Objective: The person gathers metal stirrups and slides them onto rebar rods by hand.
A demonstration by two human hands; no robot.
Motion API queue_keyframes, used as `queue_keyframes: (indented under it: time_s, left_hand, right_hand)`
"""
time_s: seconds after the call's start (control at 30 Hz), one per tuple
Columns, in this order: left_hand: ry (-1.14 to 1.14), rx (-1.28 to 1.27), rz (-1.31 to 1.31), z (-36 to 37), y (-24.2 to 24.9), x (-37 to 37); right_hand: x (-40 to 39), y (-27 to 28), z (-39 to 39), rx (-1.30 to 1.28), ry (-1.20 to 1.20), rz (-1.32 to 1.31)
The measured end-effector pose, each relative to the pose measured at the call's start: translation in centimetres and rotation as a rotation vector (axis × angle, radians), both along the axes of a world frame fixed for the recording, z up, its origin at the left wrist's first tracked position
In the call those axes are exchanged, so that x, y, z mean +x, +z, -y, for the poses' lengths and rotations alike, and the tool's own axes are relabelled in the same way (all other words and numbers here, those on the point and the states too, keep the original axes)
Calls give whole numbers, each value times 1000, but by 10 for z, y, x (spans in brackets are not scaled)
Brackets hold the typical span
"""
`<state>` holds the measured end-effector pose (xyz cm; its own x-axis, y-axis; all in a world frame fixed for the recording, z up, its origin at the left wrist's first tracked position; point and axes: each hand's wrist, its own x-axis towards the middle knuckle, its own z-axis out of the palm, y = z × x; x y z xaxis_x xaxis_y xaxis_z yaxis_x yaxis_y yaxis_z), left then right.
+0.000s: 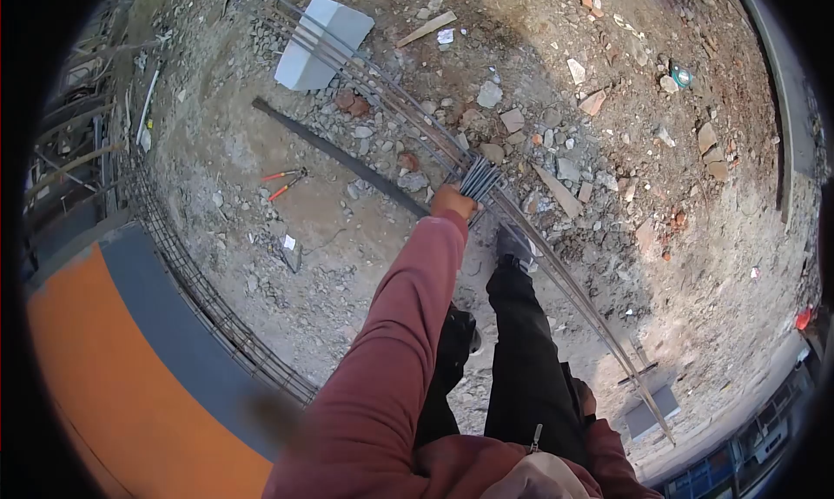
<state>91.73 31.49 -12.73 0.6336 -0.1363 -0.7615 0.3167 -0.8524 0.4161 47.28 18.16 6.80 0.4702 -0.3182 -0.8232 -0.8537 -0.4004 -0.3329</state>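
My left hand (456,202) is closed round a bunch of steel rebar stirrups (479,179), pressed tightly together. The bunch lies at the long steel bars (573,289), which run from the upper left to the lower right. Whether the stirrups go fully round the bars is hard to see. Down beside my right thigh, my right hand (587,399) hangs low, its fingers mostly hidden. A dark pole (347,162) on the ground reaches almost to my left hand. To the left lie pincers with orange-red handles (280,187).
A pale block (326,46) stands under the bars' far part; a grey block (651,412) lies near their other end. Broken brick and stones (569,169) cover the ground. At left are a wire-mesh cage (208,301) and an orange-and-grey surface (130,351).
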Motion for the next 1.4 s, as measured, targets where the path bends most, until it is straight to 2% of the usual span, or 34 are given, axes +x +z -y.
queue_keyframes:
  time_s: [0.03,0.13,0.27,0.33,0.4,0.57,0.63,0.73,0.77,0.83,0.9,1.0,1.03,1.1,1.13,1.17,1.2,1.27,1.3,1.37,1.4]
  left_hand:
    - [31,-35,-17,-16,-11,28]
    - [-62,57,118,-60,-50,102]
    - [47,-183,131,-86,-64,210]
    - [128,-272,73,-102,-60,260]
    - [71,-150,86,-115,-34,316]
    - [-81,-185,-52,-152,-41,410]
    - [-158,-163,-36,-155,-36,422]
    - [-74,-128,-10,-144,0,423]
    - [-82,-155,-12,-152,-36,418]
    - [-94,-172,-65,-162,-65,418]
    - [-92,-196,-85,-167,-76,418]
    - [-103,-145,-152,-158,-52,428]
    - [-90,-219,-177,-160,-61,427]
    - [-67,-182,-251,-152,-42,441]
    - [-73,-158,-319,-149,-29,439]
    - [78,-286,-452,-147,-22,440]
    - [79,-298,-471,-148,-22,439]
    - [84,-337,-499,-148,-21,444]
    - [224,-385,-652,-156,-36,443]
    - [166,-473,-516,-190,-84,429]
    - [108,-392,-552,-178,-65,440]
  right_hand:
    - [8,7,-2,-20,-38,-84]
    - [52,16,-7,-8,-122,-216]
    - [139,7,-45,-20,-218,-287]
    - [177,13,-80,-10,-262,-321]
    - [212,29,-115,29,-270,-355]
    - [292,72,-156,26,-272,-345]
    - [334,71,-158,5,-252,-266]
    - [421,35,-156,-72,-257,-63]
    - [461,16,-153,-118,-276,-11]
    - [536,-27,-150,-204,-315,90]
    - [605,-68,-151,-105,-341,148]
    - [683,-136,-170,291,-746,146]
    - [708,-158,-175,299,-802,152]
    - [747,-189,-186,384,-961,174]
    - [758,-197,-188,448,-1075,193]
    - [771,-192,-188,590,-1198,203]
    - [785,-189,-184,730,-1313,233]
    - [791,-210,-186,756,-1236,103]
    - [797,-206,-183,787,-1313,172]
    - [802,-209,-182,815,-1427,232]
    - [806,-213,-182,830,-1489,273]
